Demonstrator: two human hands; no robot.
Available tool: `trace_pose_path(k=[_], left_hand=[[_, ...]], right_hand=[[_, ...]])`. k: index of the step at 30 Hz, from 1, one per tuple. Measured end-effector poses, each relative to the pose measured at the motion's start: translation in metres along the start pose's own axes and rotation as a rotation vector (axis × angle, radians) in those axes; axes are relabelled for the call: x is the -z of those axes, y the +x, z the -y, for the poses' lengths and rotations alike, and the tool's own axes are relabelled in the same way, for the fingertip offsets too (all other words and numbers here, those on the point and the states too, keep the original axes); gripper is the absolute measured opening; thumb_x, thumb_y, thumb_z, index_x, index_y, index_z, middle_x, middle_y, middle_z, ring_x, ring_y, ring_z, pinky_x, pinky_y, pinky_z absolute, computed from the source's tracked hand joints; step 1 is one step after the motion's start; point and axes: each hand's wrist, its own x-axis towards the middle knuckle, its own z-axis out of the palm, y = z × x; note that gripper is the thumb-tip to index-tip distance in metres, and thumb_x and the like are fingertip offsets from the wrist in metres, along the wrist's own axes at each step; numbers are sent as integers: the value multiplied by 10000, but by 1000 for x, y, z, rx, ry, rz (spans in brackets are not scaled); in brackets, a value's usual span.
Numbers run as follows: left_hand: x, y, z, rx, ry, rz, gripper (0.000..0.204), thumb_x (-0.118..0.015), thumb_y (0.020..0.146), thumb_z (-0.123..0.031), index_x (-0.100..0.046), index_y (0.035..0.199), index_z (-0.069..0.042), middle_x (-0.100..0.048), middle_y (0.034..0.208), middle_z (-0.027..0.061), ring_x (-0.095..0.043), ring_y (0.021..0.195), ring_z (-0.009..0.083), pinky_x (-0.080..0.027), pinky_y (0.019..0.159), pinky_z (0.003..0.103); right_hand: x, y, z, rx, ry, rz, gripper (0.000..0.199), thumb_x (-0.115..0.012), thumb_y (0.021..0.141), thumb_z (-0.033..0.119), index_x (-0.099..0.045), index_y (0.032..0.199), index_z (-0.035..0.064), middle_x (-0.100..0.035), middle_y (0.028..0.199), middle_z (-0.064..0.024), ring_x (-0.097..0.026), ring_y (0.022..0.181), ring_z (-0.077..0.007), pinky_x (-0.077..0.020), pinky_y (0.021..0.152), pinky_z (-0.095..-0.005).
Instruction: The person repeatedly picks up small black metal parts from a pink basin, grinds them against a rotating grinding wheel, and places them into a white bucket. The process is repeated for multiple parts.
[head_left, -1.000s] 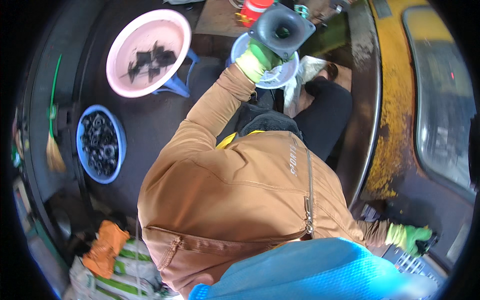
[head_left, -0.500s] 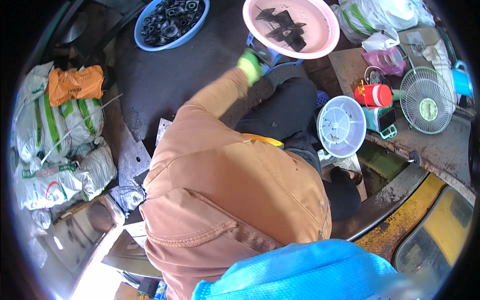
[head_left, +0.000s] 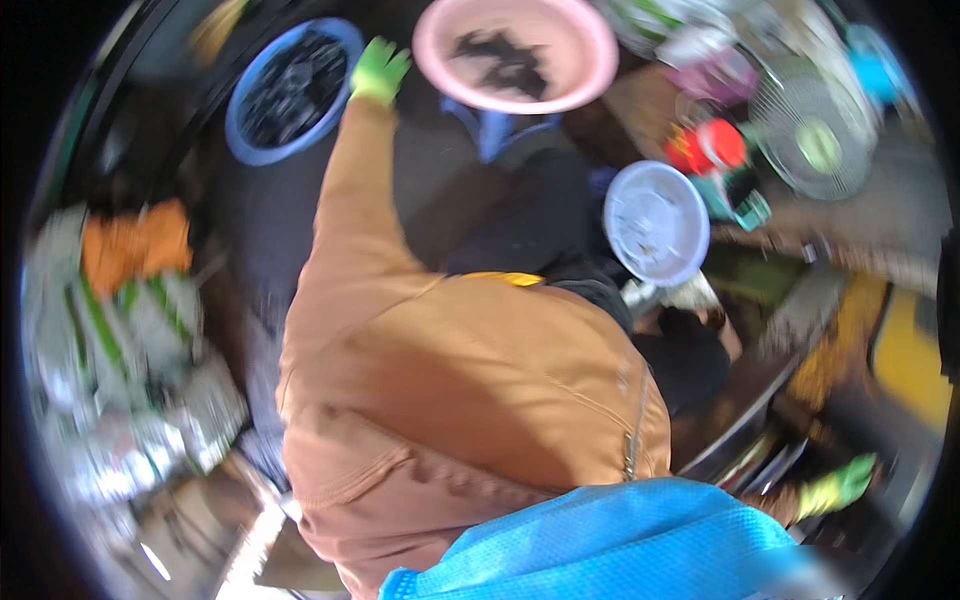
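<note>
My left hand [head_left: 380, 72], in a yellow-green glove, reaches far forward with its fingers apart. Nothing shows in it. It is beside the right rim of a blue basin [head_left: 243, 140] heaped with black moulded parts [head_left: 295, 88]. Right of the hand, a pink basin [head_left: 590, 85] holds a few dark pieces [head_left: 505, 65], smeared by motion, and sits above a blue stool [head_left: 492, 130]. At the lower right, my right hand [head_left: 842, 486], gloved alike, is stretched out over dark clutter, its fingers extended; no held thing is visible.
A pale plastic basket [head_left: 657, 222] stands right of my legs. Beyond it are a red jug [head_left: 715, 146], a teal container [head_left: 725, 197] and a fan [head_left: 815, 140]. Stacked sacks [head_left: 130, 340] with an orange bag [head_left: 137, 245] line the left. Yellow machinery [head_left: 915, 350] is at the right.
My left hand has gone from the stool by the pink basin leftward to the blue basin. My right hand has come into view at the lower right. The whole view has shifted and blurred.
</note>
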Motion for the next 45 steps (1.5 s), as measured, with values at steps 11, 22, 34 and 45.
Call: trace_pose_path(k=[11, 22, 34, 45], left_hand=[[38, -33, -232, -817, -156, -214, 286, -466, 906, -304, -679, 1038, -166, -679, 1047, 68, -626, 999, 233, -429, 949, 442], [42, -29, -198, 388, -1586, 1024, 217, -519, 905, -406, -615, 899, -211, -623, 816, 9, -565, 675, 208, -407, 648, 405], [151, -2, -174, 548, -2054, 820, 224, -587, 895, -433, -584, 911, -210, -595, 756, -25, -561, 579, 191, -408, 491, 333], [310, 15, -166, -286, -2025, 572, 326, -603, 928, -360, -664, 1034, -58, -696, 855, 55, -649, 663, 153, -476, 570, 260]], right_hand=[[387, 163, 65, 193, 97, -956, 505, -811, 769, 221, -556, 1184, 84, -664, 894, -82, -641, 708, -252, -527, 594, -444], [541, 170, -110, -502, -279, -1015, 406, -711, 830, 455, -688, 974, 76, -698, 848, -77, -591, 610, -218, -436, 547, -360], [564, 237, -120, -181, -1295, -716, 597, -493, 844, 502, -674, 1148, 21, -639, 1155, -279, -600, 1119, -430, -452, 979, -488], [556, 221, -119, -190, -1051, -1025, 496, -550, 807, 381, -688, 1061, -23, -668, 1092, -272, -633, 1056, -427, -484, 925, -497]])
